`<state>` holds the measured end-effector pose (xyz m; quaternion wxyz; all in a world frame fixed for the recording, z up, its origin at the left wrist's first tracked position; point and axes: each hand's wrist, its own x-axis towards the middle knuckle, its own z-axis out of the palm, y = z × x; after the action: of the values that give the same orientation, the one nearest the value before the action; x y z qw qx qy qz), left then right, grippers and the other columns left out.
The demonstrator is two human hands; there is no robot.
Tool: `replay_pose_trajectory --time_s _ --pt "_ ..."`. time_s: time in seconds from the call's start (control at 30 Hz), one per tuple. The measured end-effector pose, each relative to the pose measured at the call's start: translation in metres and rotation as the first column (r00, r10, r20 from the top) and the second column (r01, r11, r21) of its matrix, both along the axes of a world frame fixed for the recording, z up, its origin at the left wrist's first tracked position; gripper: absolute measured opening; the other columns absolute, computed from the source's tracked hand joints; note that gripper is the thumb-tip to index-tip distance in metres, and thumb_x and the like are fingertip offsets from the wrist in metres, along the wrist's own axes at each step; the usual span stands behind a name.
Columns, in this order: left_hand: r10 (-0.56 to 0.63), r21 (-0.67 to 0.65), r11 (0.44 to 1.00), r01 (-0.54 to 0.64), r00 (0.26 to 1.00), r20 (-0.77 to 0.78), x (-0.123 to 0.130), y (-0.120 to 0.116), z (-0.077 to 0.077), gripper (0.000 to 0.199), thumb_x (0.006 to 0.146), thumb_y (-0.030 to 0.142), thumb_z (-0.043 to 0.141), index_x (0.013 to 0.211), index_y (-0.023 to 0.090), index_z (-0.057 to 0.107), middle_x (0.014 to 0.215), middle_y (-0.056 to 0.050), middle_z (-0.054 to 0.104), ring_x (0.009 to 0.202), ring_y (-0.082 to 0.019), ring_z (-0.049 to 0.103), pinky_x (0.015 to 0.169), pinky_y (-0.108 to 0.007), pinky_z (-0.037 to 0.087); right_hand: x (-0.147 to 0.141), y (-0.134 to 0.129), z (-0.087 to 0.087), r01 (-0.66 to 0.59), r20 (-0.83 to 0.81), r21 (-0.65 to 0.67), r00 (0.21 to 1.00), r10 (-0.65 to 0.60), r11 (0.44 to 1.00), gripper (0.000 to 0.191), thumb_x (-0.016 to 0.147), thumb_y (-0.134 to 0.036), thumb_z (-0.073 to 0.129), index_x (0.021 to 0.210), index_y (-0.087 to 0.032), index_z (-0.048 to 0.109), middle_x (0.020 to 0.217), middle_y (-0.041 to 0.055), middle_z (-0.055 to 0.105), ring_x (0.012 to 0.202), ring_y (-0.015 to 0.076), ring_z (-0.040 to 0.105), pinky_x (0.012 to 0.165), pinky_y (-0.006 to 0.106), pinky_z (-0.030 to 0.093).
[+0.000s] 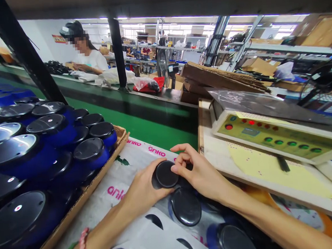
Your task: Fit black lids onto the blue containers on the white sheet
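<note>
Both my hands meet on a small round item with a glossy black disc face [166,173], held just above the printed white sheet [135,168] on the bench. My left hand [143,188] wraps it from the left and below. My right hand [199,171] pinches its right edge with thumb and fingers. Two more black-faced blue round items lie close by, one [185,206] right under my hands, another [233,241] nearer the bottom edge.
A cardboard tray [121,137] at the left is packed with several blue items with black lids. A machine with a control panel [271,134] stands at the right, a black pen [282,163] on its yellow pad. A green conveyor [143,128] runs beyond; another person [89,56] works across it.
</note>
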<state>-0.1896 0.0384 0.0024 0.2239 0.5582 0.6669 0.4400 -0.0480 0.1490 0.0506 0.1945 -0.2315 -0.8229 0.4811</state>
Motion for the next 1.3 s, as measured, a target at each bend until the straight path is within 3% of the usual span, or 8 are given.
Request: replay_pose_trajectory --time_s 0.5,1.3 --pt "-0.006 -0.007 1.000 0.007 1.000 0.024 0.0000 0.0004 -0.0003 0.053 0.072 0.026 0.075 0.119 0.031 0.049 0.106 0.007 0.065 0.094 -0.014 0.063 0.081 -0.023 0.047 0.0005 -0.0020 -0.0038 0.021 0.042 0.130 0.999 -0.026 0.991 0.023 0.084 -0.017 0.055 0.105 -0.021 0.047 0.069 -0.0054 0.049 0.067 0.0129 0.046 0.068 0.028 0.036" --pt "-0.044 0.034 0.998 0.044 0.999 0.010 0.0005 -0.0007 0.0006 0.049 0.075 0.027 0.072 0.118 0.029 0.050 0.102 0.005 0.065 0.088 -0.014 0.062 0.080 -0.023 0.046 -0.0049 -0.0042 -0.0020 0.021 0.135 0.240 0.989 -0.054 0.970 0.027 0.084 -0.006 0.054 0.104 -0.022 0.048 0.068 -0.0050 0.046 0.070 0.0151 0.045 0.068 0.029 0.033"
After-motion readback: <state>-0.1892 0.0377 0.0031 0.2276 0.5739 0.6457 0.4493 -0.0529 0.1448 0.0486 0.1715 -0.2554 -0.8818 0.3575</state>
